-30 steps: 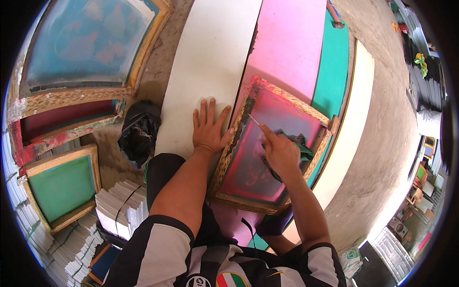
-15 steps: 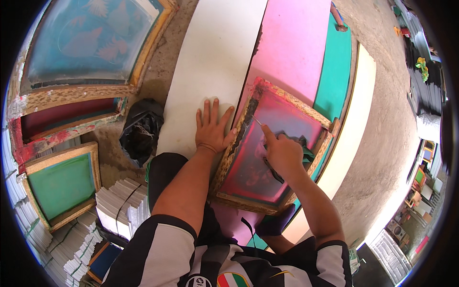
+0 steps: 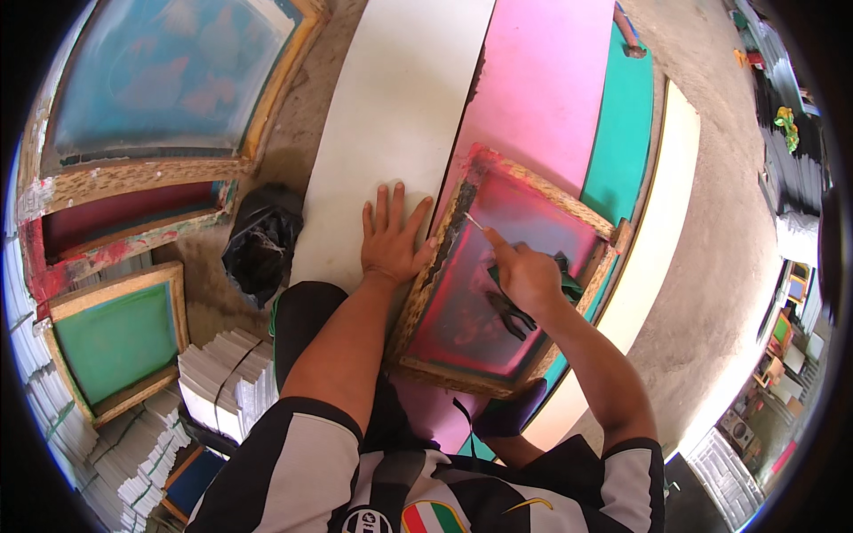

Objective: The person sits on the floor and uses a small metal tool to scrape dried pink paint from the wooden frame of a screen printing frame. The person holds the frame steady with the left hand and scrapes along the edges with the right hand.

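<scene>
A wooden-framed printing screen [image 3: 549,188] with pinkish-red and grey mesh lies tilted across the pink board. My left hand [image 3: 389,233] rests flat with fingers spread on the white board [image 3: 400,98], its thumb against the screen's left rail. Over the mesh, my right hand [image 3: 530,277] is closed on a thin, pale pointed tool whose kind I cannot make out [image 3: 474,222]. The index finger lies along it, and its tip is at the mesh's dark upper-left border. A dark green-black cloth [image 3: 510,317] is bunched under the same palm; whether the fingers grip it is hidden.
Pink [image 3: 542,80], green [image 3: 622,133] and cream [image 3: 671,178] boards lie side by side. To the left are a black plastic bag [image 3: 262,240], a green screen [image 3: 120,342], a large blue screen [image 3: 169,89] and stacked paper bundles [image 3: 222,377].
My right hand and the thin tool have shifted slightly left, toward the screen's left rail. More of the dark cloth shows below the hand. My left hand stays nearly in place.
</scene>
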Motion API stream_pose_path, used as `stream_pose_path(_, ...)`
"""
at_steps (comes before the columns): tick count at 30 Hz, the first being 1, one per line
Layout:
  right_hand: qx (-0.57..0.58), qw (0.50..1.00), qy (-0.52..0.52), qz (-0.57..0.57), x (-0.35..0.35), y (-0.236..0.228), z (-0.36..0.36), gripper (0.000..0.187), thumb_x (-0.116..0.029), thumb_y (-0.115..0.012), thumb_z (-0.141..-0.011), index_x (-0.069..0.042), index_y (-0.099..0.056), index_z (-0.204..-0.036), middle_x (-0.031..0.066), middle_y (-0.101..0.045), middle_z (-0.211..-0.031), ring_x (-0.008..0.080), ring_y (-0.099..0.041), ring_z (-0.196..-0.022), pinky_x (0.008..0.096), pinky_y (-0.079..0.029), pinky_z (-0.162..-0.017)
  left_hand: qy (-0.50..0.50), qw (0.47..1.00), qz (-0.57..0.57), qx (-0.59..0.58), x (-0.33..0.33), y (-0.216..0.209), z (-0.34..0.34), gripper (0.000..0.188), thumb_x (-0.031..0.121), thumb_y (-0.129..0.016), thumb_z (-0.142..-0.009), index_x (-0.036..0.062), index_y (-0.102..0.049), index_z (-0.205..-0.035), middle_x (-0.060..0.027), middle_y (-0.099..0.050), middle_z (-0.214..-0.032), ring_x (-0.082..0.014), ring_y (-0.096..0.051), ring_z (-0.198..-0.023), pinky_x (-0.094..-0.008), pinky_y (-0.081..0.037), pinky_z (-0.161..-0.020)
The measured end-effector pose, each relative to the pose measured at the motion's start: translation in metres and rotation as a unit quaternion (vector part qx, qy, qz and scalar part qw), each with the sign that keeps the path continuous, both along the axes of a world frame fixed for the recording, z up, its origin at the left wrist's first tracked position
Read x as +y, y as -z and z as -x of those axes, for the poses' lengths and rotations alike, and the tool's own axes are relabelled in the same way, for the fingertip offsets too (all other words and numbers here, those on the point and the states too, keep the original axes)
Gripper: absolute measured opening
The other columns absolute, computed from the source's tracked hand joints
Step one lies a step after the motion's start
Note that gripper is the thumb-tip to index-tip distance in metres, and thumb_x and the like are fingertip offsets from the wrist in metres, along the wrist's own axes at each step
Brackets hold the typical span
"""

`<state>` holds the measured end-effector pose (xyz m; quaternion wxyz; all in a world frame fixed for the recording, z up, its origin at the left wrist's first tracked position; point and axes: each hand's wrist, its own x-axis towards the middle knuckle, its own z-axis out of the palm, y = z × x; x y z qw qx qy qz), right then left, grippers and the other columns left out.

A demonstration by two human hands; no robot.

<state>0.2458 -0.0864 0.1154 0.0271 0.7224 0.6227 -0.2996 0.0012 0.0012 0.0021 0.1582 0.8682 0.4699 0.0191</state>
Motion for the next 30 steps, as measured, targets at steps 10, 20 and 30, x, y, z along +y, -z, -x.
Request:
stream_pose_path(10,0.030,0.999,0.001,-0.016,-0.010,0.022,-0.006,0.042,-0.017,-0.066,-0.101,-0.016,-0.065,-0.143,0.0164,-0.076,-0.104,0.0394,-0.073,-0.080,0.0428,-0.059,-0.075,-0.003,1.000,0.007,-0.006,0.001,-0.002,0.001,0.069,0.060,-0.046,-0.096,0.0335,-0.043,-0.160,-0.0188,-0.022,-0.171,-0.0447,-0.014,-0.159,-0.0656,-0.012,-0.124)
stream_pose_path(20,0.430,0.885,0.163,-0.072,-0.017,0.084,-0.035,0.044,-0.021,-0.068,-0.100,-0.025,-0.064,-0.144,0.0119,-0.077,-0.109,0.0346,-0.073,-0.094,0.0399,-0.059,-0.081,0.001,1.000,0.002,0.002,0.001,0.001,-0.001,0.070,0.062,-0.048,-0.095,0.0354,-0.044,-0.160,-0.0176,-0.020,-0.173,-0.0424,-0.010,-0.160,-0.0634,-0.010,-0.126)
stream_pose_path(30,0.319,0.939,0.109,-0.066,-0.008,0.072,-0.041,0.042,-0.026,-0.065,-0.104,-0.024,-0.063,-0.146,0.0069,-0.066,-0.077,0.0238,-0.065,-0.066,0.0401,-0.052,-0.061,0.000,1.000,-0.008,-0.015,0.000,0.000,-0.001,0.068,0.060,-0.045,-0.095,0.0328,-0.046,-0.158,-0.0195,-0.024,-0.171,-0.0458,-0.017,-0.158,-0.0660,-0.013,-0.124)
